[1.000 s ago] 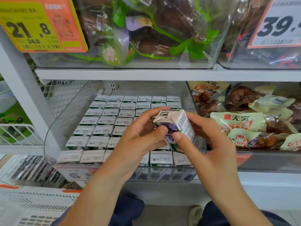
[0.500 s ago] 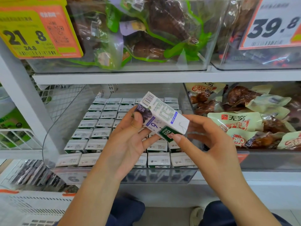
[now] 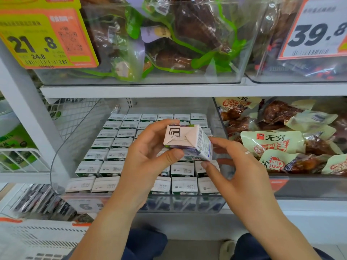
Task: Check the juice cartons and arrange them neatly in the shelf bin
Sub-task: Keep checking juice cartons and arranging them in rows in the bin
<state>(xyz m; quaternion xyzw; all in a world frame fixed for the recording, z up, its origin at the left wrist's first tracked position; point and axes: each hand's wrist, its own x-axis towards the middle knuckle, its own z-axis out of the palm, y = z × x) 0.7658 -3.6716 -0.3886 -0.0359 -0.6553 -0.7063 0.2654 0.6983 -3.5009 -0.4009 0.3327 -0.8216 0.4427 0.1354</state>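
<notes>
You hold one carton (image 3: 187,142) up in front of the bin (image 3: 62,160), above its middle rows, tipped so a folded end flap faces you. That reads as the check step: the end seam and the side print are both turned into view. Your left hand (image 3: 148,166) does the gripping, thumb curled under the near edge, fingers (image 3: 165,122) wrapped over the far top edge. Your right hand (image 3: 238,175), at 3 o'clock of the carton, is spread and relaxed; one fingertip looks to touch the side panel, another sits at the lower corner, likely steadying or ready to turn it. It does not clamp the carton.

The other cartons (image 3: 112,152) stand upright in tight rows, tops up, filling the bin from 12 to 6 o'clock. Your hands hide the middle, so you cannot tell where the gap for this one is. Best guess: it goes back down under your left palm.

Snack packs (image 3: 272,145) fill the bin at 3 o'clock. Bagged goods (image 3: 187,44) sit on the shelf above at 12, with price tags (image 3: 43,40) at 10 and 2. A white crate (image 3: 37,241) is at 7.

Judged progress: mid-check, placing not yet done.
</notes>
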